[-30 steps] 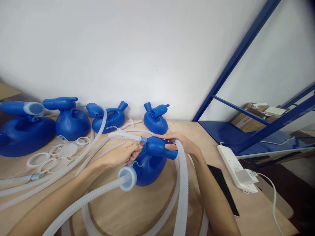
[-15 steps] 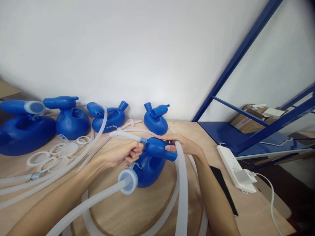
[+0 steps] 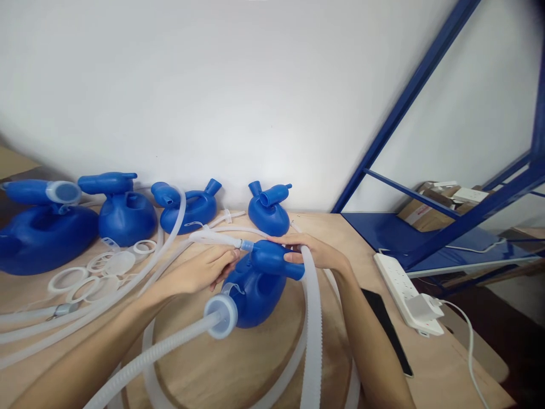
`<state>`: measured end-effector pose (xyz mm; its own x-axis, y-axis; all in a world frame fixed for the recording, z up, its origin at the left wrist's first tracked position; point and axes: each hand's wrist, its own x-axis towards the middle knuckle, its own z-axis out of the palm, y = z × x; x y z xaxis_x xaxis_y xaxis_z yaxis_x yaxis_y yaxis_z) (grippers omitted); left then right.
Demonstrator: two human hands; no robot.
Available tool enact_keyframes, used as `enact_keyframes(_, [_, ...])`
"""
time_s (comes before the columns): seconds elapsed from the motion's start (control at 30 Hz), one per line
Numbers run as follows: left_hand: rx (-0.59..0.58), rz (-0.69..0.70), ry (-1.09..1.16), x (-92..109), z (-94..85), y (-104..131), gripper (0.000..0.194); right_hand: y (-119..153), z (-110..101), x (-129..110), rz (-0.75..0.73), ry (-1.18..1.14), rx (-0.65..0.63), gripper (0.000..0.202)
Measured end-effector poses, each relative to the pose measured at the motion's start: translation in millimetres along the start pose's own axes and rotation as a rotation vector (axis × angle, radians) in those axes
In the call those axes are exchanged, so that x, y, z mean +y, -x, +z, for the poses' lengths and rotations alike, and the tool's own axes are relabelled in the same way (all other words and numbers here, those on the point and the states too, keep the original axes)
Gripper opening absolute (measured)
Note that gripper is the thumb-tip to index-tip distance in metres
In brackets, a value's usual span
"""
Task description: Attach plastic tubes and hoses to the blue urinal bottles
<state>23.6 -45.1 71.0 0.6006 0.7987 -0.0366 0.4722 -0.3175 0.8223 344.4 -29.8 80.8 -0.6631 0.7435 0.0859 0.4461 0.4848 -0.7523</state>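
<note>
The blue nozzle piece (image 3: 275, 258) was clasped by the right hand (image 3: 315, 251), thumb low and fingers over the top, presumably so that it was steadied against any pull at its narrow end. The left hand (image 3: 208, 267) was held with curled fingers just beside that end, where a translucent tube (image 3: 219, 238) was fitted; whether anything was pinched there could not be told. Between and below the hands, the blue handled bottle (image 3: 261, 298) was stood on the table (image 3: 225, 369), directly under the nozzle piece, perhaps as a prop. A corrugated hose (image 3: 313, 335) was draped at the right hand, likely out of the way. Nearer than the left hand, a white cap (image 3: 221, 315) with a ribbed hose (image 3: 159, 350) was seen against the bottle. Beyond the hands, other blue bottles (image 3: 128, 218) were lined along the wall (image 3: 255, 85), seemingly to free working room.
</note>
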Motion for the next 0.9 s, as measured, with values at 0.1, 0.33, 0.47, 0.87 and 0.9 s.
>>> enact_keyframes(0.1, [0.044, 0.095, -0.069, -3, 2.7, 3, 0.039, 0, 0, 0, 0.011, -0.007, -0.002, 0.061])
enact_keyframes(0.33, [0.134, 0.002, 0.059, -4, 23.5, 0, 0.034, -1, 1, -3, 0.0, 0.006, -0.001, 0.058])
enact_keyframes(0.47, [0.039, 0.027, 0.103, -4, 25.2, -7, 0.035, -1, 1, -5, -0.021, -0.001, -0.02, 0.06])
enact_keyframes(0.87, [-0.011, 0.2, -0.215, -9, 14.7, -8, 0.033, 2, -2, -9, -0.024, 0.029, -0.073, 0.06])
enact_keyframes(0.9, [-0.006, 0.192, -0.218, -10, 15.4, -7, 0.033, 2, -2, -10, -0.024, 0.025, -0.069, 0.06])
